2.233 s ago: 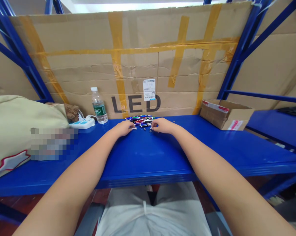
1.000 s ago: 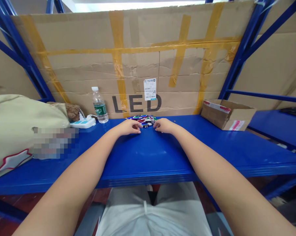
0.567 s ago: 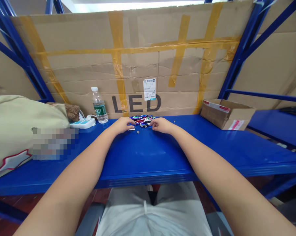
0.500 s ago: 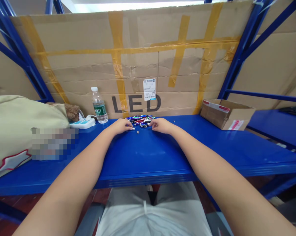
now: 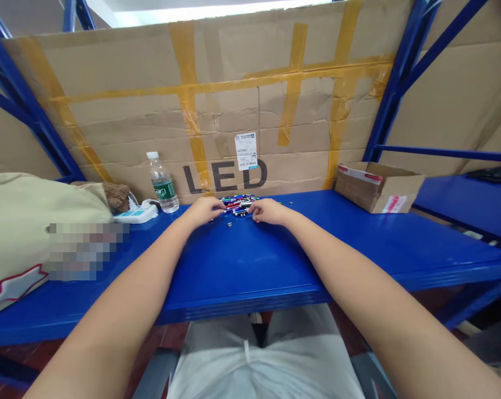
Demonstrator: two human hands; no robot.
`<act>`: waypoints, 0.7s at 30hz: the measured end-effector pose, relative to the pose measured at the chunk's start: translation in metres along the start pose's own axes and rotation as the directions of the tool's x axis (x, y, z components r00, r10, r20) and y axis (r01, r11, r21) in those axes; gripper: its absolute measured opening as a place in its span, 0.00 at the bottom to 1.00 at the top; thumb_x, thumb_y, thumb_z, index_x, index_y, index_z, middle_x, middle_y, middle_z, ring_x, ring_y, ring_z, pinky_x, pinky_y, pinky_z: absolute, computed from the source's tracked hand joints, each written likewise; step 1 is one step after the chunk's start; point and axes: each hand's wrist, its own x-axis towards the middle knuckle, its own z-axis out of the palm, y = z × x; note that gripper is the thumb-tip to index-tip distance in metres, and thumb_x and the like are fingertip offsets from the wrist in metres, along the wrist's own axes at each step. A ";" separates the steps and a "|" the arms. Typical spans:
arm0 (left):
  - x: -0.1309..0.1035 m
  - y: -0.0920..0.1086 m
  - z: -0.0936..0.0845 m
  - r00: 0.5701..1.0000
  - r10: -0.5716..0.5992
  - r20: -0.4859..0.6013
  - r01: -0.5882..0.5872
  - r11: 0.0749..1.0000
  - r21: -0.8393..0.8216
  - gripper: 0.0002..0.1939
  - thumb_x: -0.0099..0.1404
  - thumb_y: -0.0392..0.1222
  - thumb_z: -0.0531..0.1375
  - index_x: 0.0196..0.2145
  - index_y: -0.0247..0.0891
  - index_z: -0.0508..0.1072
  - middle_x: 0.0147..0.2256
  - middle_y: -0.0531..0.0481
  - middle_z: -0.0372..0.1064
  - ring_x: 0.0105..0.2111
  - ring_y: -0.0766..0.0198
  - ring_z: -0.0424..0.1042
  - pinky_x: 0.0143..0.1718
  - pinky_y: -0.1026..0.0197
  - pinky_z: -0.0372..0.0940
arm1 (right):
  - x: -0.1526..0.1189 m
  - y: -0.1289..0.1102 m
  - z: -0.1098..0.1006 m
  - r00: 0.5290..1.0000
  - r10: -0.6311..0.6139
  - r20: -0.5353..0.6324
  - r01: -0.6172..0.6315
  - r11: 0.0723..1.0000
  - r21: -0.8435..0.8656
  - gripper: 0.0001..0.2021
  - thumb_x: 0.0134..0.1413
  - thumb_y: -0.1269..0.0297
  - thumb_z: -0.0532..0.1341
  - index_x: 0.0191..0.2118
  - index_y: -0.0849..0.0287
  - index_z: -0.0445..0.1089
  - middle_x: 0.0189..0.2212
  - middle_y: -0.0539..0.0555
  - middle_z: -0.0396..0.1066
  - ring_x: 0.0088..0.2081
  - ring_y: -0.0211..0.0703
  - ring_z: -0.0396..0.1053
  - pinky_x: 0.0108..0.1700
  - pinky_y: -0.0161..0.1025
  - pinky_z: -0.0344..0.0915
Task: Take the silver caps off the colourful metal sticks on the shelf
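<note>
Blue worktop (image 5: 250,260): left hand (image 5: 204,209) and right hand (image 5: 267,210), fingers curled, touch unsorted pile of small coloured cylinders (image 5: 238,203); any grip unclear.

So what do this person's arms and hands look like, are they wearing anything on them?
Nothing shows on them. Both forearms are bare right up to the picture's edge, with no sleeves in view. The left hand and right hand have no gloves; no watch or bracelet shows, and rings would be too small to tell.
</note>
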 end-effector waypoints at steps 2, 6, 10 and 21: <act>0.015 0.016 0.007 0.992 0.115 0.054 -0.115 0.993 0.010 0.12 0.62 0.40 0.55 0.40 0.39 0.76 0.40 0.48 0.74 0.40 0.60 0.71 0.43 0.62 0.61 | 0.001 0.002 0.001 1.000 -0.003 0.007 0.003 1.000 -0.024 0.17 0.43 0.82 0.56 0.40 0.61 0.72 0.27 0.50 0.74 0.31 0.39 0.71 0.32 0.32 0.62; 0.043 0.035 0.020 0.967 0.200 0.157 -0.220 0.968 0.117 0.12 0.59 0.35 0.57 0.38 0.40 0.77 0.37 0.47 0.73 0.38 0.59 0.70 0.39 0.62 0.62 | 0.001 0.002 0.002 0.999 -0.035 0.008 0.036 0.994 -0.102 0.14 0.46 0.79 0.59 0.40 0.61 0.72 0.30 0.52 0.75 0.32 0.39 0.71 0.34 0.33 0.63; 0.050 0.038 0.029 0.966 0.219 0.138 -0.243 0.951 0.190 0.12 0.61 0.39 0.57 0.41 0.42 0.77 0.38 0.46 0.70 0.39 0.57 0.69 0.37 0.61 0.61 | 0.000 -0.002 0.001 0.999 -0.046 -0.018 0.043 0.993 -0.111 0.14 0.48 0.77 0.60 0.42 0.61 0.72 0.34 0.53 0.75 0.34 0.39 0.71 0.37 0.33 0.63; 0.034 0.050 0.025 0.948 0.265 0.175 -0.269 0.963 -0.001 0.11 0.59 0.33 0.56 0.37 0.42 0.77 0.37 0.50 0.74 0.37 0.61 0.71 0.41 0.62 0.62 | -0.001 -0.006 -0.002 0.999 -0.021 -0.050 0.004 0.949 -0.314 0.11 0.52 0.73 0.59 0.42 0.61 0.74 0.40 0.57 0.75 0.41 0.46 0.70 0.41 0.36 0.62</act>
